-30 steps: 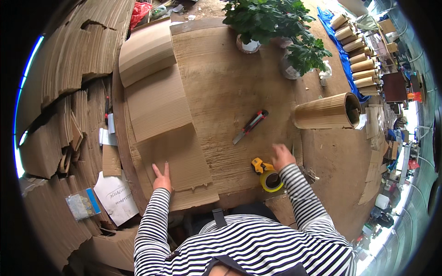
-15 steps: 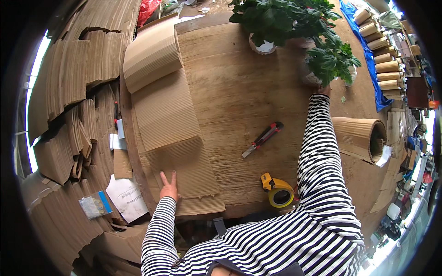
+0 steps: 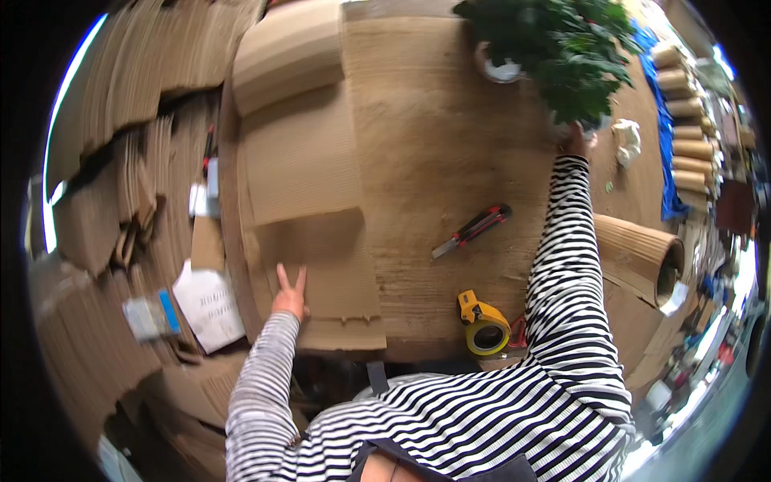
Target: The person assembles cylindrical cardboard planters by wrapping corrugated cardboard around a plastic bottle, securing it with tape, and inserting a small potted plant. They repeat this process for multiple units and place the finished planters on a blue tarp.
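My left hand lies on the corrugated cardboard sheet, fingers spread, holding nothing. That ribbed brown sheet runs along the left side of the wooden table, its far end curled into a roll. At the far right my right arm is stretched out, and my right hand is closed around the lower part of a potted plant with green leaves. Leaves and the hand itself hide most of the pot and some fingers. Another white pot stands left of it, beneath the foliage.
A red-and-black utility knife and a yellow tape dispenser lie on the wooden table. Crumpled white paper and a cardboard roll are at the right. Stacked cardboard fills the left; several rolls line a blue tarp.
My right hand and the potted plant have moved away from me and left across the table, clear of the crumpled white paper. My left hand stays on the cardboard. The view has shifted.
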Available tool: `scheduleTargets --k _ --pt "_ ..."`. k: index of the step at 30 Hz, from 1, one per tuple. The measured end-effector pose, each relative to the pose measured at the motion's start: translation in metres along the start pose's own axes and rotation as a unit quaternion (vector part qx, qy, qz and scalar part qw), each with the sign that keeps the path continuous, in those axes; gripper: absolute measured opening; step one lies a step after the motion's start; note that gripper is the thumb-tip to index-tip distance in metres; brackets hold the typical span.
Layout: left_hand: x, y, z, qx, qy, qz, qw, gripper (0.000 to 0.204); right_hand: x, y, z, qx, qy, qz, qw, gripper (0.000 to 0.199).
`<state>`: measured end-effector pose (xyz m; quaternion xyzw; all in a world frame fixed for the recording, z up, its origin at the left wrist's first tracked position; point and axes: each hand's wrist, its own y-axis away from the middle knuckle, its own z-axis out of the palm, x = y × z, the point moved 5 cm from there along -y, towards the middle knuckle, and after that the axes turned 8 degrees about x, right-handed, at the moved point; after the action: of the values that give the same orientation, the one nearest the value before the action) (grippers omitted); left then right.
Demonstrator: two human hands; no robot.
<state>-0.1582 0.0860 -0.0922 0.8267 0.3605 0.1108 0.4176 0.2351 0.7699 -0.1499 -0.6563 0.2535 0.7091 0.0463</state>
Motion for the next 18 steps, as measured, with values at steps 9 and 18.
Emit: scheduleTargets --k 9,18 --pt "-0.018 0.008 0.012 0.027 0.030 0.010 0.999 0.113 0.030 0.202 -0.036 -0.261 -0.093 0.302 0.912 0.054" --pt "-0.024 0.012 0.005 -0.014 0.069 0.067 0.995 0.119 0.053 0.456 -0.096 -0.448 0.205 0.290 0.820 0.081"
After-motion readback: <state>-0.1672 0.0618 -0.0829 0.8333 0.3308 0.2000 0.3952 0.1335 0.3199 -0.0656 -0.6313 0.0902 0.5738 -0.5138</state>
